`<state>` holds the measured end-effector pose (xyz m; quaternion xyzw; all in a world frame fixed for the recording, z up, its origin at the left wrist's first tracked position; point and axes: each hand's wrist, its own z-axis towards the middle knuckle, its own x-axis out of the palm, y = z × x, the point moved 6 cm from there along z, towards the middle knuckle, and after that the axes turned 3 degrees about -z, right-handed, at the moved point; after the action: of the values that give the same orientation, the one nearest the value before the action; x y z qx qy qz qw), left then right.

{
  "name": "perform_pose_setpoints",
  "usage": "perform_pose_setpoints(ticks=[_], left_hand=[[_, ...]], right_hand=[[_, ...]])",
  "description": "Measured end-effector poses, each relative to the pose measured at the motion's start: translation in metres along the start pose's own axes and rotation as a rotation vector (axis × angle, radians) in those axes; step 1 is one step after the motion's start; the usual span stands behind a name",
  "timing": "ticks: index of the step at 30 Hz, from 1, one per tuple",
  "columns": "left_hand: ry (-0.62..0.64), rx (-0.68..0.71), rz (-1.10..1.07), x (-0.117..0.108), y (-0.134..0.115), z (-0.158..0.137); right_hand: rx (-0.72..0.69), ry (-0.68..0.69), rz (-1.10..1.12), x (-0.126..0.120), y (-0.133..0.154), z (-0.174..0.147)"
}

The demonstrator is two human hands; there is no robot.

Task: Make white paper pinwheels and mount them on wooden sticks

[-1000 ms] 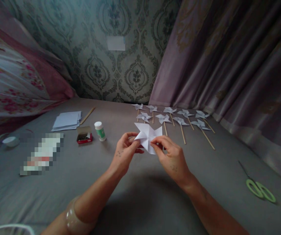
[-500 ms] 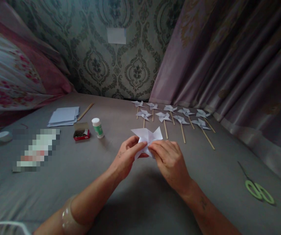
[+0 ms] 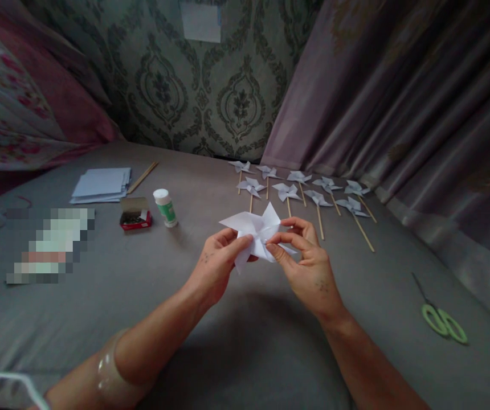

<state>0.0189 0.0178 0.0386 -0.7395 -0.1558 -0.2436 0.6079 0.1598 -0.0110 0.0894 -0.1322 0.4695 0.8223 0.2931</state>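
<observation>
A folded white paper pinwheel (image 3: pixel 251 225) without a stick is held above the grey cloth, its pointed blades spread. My left hand (image 3: pixel 217 256) is closed on its left side, the thumb pressed near the middle and the other fingers behind the paper. At the pinwheel's centre, the thumb and index finger of my right hand (image 3: pixel 307 265) pinch together on something tiny, too small to make out. The other fingers of that hand are loosely bent beside the right blade. Just beyond lie several finished pinwheels (image 3: pixel 286 192) on wooden sticks.
To the left stand a glue stick (image 3: pixel 166 209) and an open red box (image 3: pixel 136 223) of small metal pieces. Behind them are a paper stack (image 3: pixel 102 185) and wooden sticks (image 3: pixel 143 177). Green-handled scissors (image 3: pixel 444 322) lie right. A blurred-out flat item (image 3: pixel 52 245) lies left.
My right hand has turned and shifted slightly right, its fingers now more spread around the pinch. More of the pinwheel's middle shows. The whole view has tilted down a little.
</observation>
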Motion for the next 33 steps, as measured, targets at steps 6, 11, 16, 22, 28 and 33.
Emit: perform_pose_setpoints(ticks=[6, 11, 16, 22, 28, 33], left_hand=[[0.028, 0.017, 0.007, 0.006, -0.002, -0.004], [0.038, 0.01, 0.01, 0.008, -0.001, -0.006], [0.05, 0.005, 0.007, 0.01, -0.001, -0.007], [0.056, -0.005, -0.005, 0.01, 0.0, -0.008], [0.063, 0.03, 0.014, 0.011, -0.001, -0.009], [0.06, 0.07, 0.029, 0.013, -0.005, -0.01]], right_hand=[[0.058, -0.027, -0.005, 0.001, -0.003, -0.003], [0.074, -0.022, -0.009, 0.001, -0.003, -0.004], [0.071, -0.018, -0.009, 0.002, -0.005, -0.004], [0.074, -0.005, -0.021, 0.002, -0.005, -0.005], [0.074, 0.006, -0.023, 0.002, -0.005, -0.005], [0.057, -0.004, -0.019, 0.002, -0.004, -0.004]])
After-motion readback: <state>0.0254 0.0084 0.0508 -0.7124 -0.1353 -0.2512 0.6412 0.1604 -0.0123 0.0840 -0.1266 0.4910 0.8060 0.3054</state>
